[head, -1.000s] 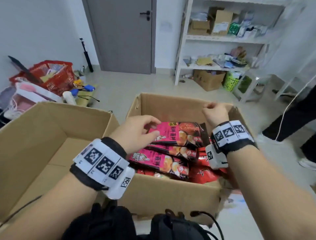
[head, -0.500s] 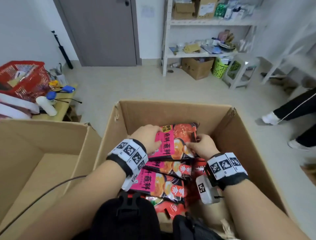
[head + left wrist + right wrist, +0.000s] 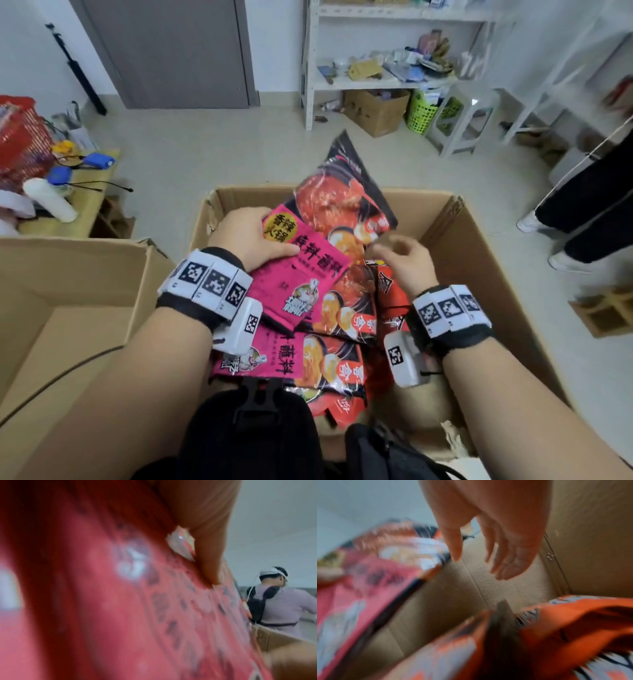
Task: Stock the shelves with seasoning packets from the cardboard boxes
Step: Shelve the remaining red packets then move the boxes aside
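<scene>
1. Lifting the top pink seasoning packet (image 3: 301,270) out of the open cardboard box (image 3: 486,260) is the step in hand, as I read it. The left hand (image 3: 250,236) grips it at its pink left edge, thumb on the printed face, and the packet tilts up over the box's far wall at frame centre.
2. The right hand (image 3: 406,260) hovers just beside the packet's right edge, fingers loosely spread and holding nothing, going by the right wrist view (image 3: 496,545).
3. To do this well I'd bring that free hand under the floppy far end, since a one-sided grip lets the film bag sag or slip. Probably also worth lifting straight up so it doesn't drag the packets beneath.
4. More pink and orange-red packets (image 3: 329,363) lie stacked in the box below, overlapping each other.
5. A second cardboard box (image 3: 68,274) sits at the left of the frame, touching the first.
6. Room stuff: pale tiled floor (image 3: 205,150), grey door (image 3: 171,51) at upper left, white shelves (image 3: 387,82) at the top, already cluttered and well apart from the box. A low wooden surface (image 3: 85,202) at left carries a white roll and blue bits. Another person's legs (image 3: 589,205) stand at the right edge.
</scene>
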